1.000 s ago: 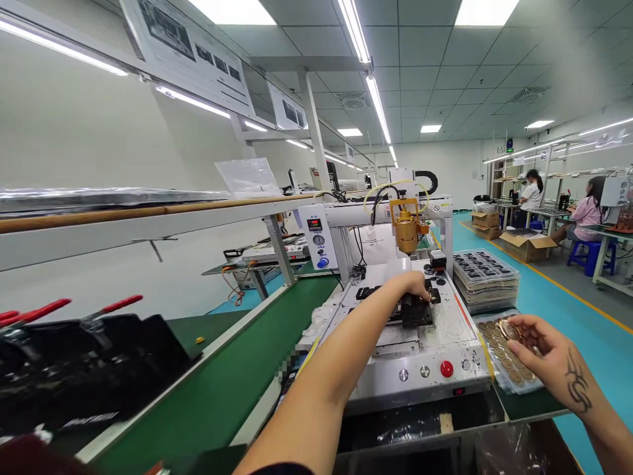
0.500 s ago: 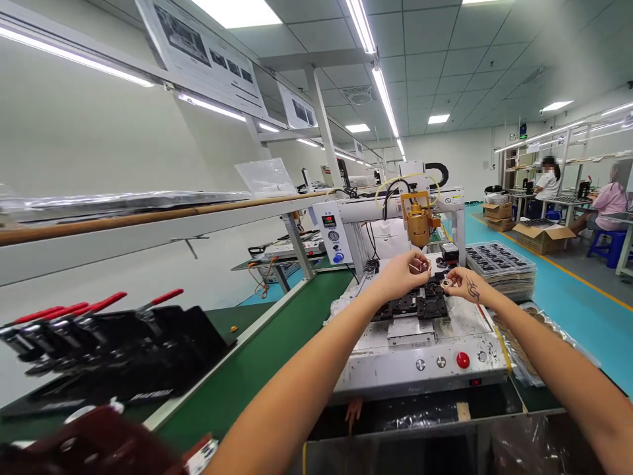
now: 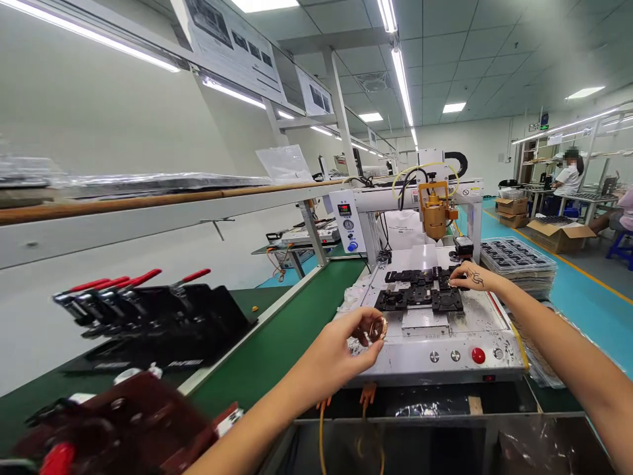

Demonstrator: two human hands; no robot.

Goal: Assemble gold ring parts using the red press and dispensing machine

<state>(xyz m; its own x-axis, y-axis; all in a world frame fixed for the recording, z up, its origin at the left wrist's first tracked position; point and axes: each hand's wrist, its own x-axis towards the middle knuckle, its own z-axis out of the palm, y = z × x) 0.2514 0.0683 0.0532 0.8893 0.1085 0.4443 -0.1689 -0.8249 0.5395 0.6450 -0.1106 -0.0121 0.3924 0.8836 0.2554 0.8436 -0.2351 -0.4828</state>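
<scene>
My left hand (image 3: 341, 349) is in front of the machine, its thumb and fingers closed on a copper wire coil (image 3: 380, 328), ring-shaped and shiny. More than one ring may be stacked there; I cannot tell. My right hand (image 3: 469, 276) reaches over the black fixture plates (image 3: 419, 294) on the machine bed. Its fingers are pinched at the right back plate, where a small copper-coloured edge shows between them and the plate. Most of that piece is hidden. Above and behind the plates hangs the gold-coloured dispensing head (image 3: 435, 218).
A control box (image 3: 349, 223) stands at the machine's left. The front panel carries a red button (image 3: 478, 355). Stacked trays (image 3: 518, 258) stand to the right. Black fixtures with red-handled toggle clamps (image 3: 182, 310) sit at the left. A co-worker (image 3: 570, 177) is seated at the far right.
My left hand has moved back from the fixture plates towards me and left, with the coil in it. My right hand stays at the plates. The view has turned slightly left.
</scene>
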